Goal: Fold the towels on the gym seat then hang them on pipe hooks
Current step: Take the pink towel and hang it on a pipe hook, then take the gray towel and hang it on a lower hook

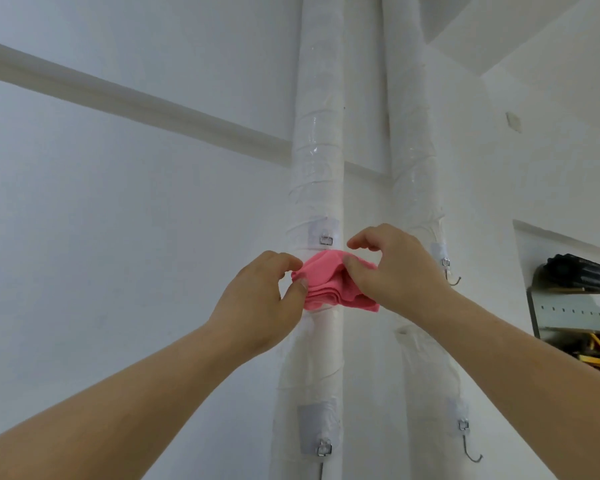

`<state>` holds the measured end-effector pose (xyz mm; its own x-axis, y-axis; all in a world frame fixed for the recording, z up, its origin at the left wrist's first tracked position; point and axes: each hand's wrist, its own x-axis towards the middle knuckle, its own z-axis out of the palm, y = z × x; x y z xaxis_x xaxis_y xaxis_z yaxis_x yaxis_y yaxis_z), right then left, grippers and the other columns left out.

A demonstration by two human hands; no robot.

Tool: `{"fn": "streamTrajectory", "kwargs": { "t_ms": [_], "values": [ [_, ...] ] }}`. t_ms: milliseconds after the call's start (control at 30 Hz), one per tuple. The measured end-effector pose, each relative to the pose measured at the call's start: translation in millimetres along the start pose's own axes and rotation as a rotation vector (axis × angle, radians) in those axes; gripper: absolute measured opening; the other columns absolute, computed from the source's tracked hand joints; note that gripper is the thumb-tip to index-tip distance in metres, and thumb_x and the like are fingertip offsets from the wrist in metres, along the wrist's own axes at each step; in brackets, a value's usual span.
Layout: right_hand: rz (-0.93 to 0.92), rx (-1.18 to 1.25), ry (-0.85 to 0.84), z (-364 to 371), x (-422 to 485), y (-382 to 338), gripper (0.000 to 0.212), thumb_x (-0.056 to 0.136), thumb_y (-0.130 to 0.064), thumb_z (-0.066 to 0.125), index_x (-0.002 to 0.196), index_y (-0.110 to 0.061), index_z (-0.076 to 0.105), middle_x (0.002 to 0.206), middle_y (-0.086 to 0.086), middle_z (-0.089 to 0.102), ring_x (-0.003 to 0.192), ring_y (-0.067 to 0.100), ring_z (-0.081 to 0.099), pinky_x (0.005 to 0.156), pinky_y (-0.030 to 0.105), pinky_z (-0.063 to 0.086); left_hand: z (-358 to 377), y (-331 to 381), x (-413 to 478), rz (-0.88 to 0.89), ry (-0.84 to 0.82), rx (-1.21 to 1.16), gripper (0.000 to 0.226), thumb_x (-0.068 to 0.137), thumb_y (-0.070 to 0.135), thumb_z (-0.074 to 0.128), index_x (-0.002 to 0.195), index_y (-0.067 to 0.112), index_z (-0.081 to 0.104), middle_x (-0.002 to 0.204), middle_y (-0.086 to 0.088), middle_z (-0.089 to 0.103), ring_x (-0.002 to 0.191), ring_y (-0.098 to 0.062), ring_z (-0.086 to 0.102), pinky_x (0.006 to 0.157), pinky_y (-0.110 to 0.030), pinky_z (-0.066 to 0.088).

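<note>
A folded pink towel (329,284) is held up against the left white wrapped pipe (317,161), just below an adhesive hook mount (326,240). My left hand (257,303) pinches the towel's left edge between thumb and fingers. My right hand (392,268) grips its right side, thumb on the front, fingers curled over the top. The hook's lower part is hidden behind the towel.
A second white pipe (416,174) stands to the right with a bare hook (451,275) at hand height. Lower hooks sit on both pipes (324,449) (469,441). A wall niche at right holds a black object (575,271) and a shelf.
</note>
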<state>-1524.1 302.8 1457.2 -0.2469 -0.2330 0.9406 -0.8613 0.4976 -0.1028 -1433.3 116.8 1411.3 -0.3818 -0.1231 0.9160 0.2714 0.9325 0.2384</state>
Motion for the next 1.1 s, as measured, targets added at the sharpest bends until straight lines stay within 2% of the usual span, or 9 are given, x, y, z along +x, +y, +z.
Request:
{"fn": "streamTrajectory", "kwargs": {
  "t_ms": [67, 167, 233, 367, 567, 733, 867, 967, 1100],
  "values": [
    [-0.106, -0.062, 0.141, -1.1, -24.7, -9.8, 0.015, 0.091, -0.034, 0.067, 0.104, -0.028, 0.071, 0.105, -0.011, 0.064, 0.102, 0.014, 0.061, 0.087, 0.038, 0.054, -1.6, -1.5, -16.5, 0.021, 0.044, -0.032, 0.023, 0.096, 0.034, 0.061, 0.118, 0.033, 0.064, 0.112, 0.02, 0.062, 0.104, 0.0, 0.059, 0.093, -0.032, 0.054],
    [-0.2, 0.05, 0.319, 2.7, -74.5, -32.7, 0.003, 0.09, -0.025, 0.067, 0.089, -0.023, 0.07, 0.085, -0.011, 0.064, 0.081, 0.013, 0.061, 0.068, 0.033, 0.054, 0.8, -3.1, -50.2, 0.013, 0.048, -0.117, 0.018, 0.093, 0.025, 0.064, 0.11, 0.03, 0.067, 0.103, 0.019, 0.065, 0.097, 0.0, 0.062, 0.086, -0.03, 0.056],
    [-0.117, 0.13, 0.208, 14.8, -106.6, -41.0, 0.008, 0.089, -0.03, 0.064, 0.083, -0.027, 0.067, 0.077, -0.013, 0.065, 0.074, 0.01, 0.062, 0.065, 0.034, 0.054, 7.6, -6.1, -76.4, -0.006, -0.018, -0.16, 0.019, 0.093, 0.023, 0.064, 0.11, 0.029, 0.068, 0.101, 0.019, 0.066, 0.096, 0.0, 0.063, 0.084, -0.029, 0.056],
    [0.197, 0.123, -0.197, 44.1, -169.7, -37.4, 0.025, 0.093, -0.04, 0.061, 0.073, -0.025, 0.066, 0.065, -0.01, 0.065, 0.065, 0.01, 0.062, 0.064, 0.035, 0.054, 24.7, -21.9, -138.2, -0.108, -0.209, -0.243, 0.021, 0.092, 0.023, 0.064, 0.111, 0.031, 0.069, 0.097, 0.016, 0.069, 0.094, 0.001, 0.065, 0.086, -0.027, 0.057],
    [0.605, 0.128, -0.589, 69.2, -299.5, -29.7, 0.022, 0.092, -0.047, 0.064, 0.081, -0.028, 0.07, 0.071, -0.008, 0.067, 0.066, 0.008, 0.063, 0.063, 0.026, 0.046, 46.6, -49.7, -265.8, -0.27, -0.537, -0.334, 0.02, 0.093, 0.025, 0.064, 0.111, 0.033, 0.069, 0.096, 0.016, 0.07, 0.084, -0.001, 0.066, 0.079, -0.023, 0.056],
    [0.975, 0.1, -0.721, 64.4, -453.7, -52.1, 0.028, 0.094, -0.043, 0.063, 0.074, -0.023, 0.067, 0.069, 0.005, 0.068, 0.068, 0.021, 0.068, 0.066, 0.037, 0.054, 60.3, -52.3, -396.3, -0.373, -0.874, -0.4, 0.016, 0.094, 0.025, 0.064, 0.107, 0.03, 0.072, 0.094, 0.018, 0.071, 0.085, 0.001, 0.066, 0.08, -0.019, 0.055],
    [1.197, -0.025, -0.828, 30.5, -572.6, -87.1, 0.033, 0.096, -0.041, 0.062, 0.065, -0.031, 0.054, 0.061, -0.008, 0.053, 0.059, 0.012, 0.051, 0.056, 0.028, 0.038, 64.4, -34.3, -504.2, -0.486, -1.11, -0.461, 0.018, 0.094, 0.025, 0.065, 0.11, 0.029, 0.073, 0.095, 0.017, 0.071, 0.081, 0.0, 0.066, 0.081, -0.018, 0.052],
    [1.336, -0.093, -0.888, -8.2, -633.5, -119.4, 0.026, 0.098, -0.042, 0.058, 0.075, -0.031, 0.061, 0.07, -0.007, 0.06, 0.063, 0.01, 0.054, 0.056, 0.027, 0.039, 57.8, -5.1, -575.1, -0.499, -1.308, -0.497, 0.022, 0.095, 0.026, 0.064, 0.116, 0.027, 0.071, 0.1, 0.014, 0.072, 0.084, -0.001, 0.068, 0.082, -0.019, 0.052],
    [1.536, -0.087, -0.799, -57.3, -695.4, -153.3, 0.026, 0.1, -0.039, 0.059, 0.09, -0.018, 0.07, 0.082, 0.008, 0.071, 0.069, 0.021, 0.062, 0.067, 0.033, 0.052, 43.2, 39.6, -640.1, -0.491, -1.469, -0.566, 0.024, 0.096, 0.023, 0.062, 0.12, 0.027, 0.067, 0.108, 0.012, 0.069, 0.089, 0.0, 0.065, 0.091, -0.027, 0.054]
  ]
}}
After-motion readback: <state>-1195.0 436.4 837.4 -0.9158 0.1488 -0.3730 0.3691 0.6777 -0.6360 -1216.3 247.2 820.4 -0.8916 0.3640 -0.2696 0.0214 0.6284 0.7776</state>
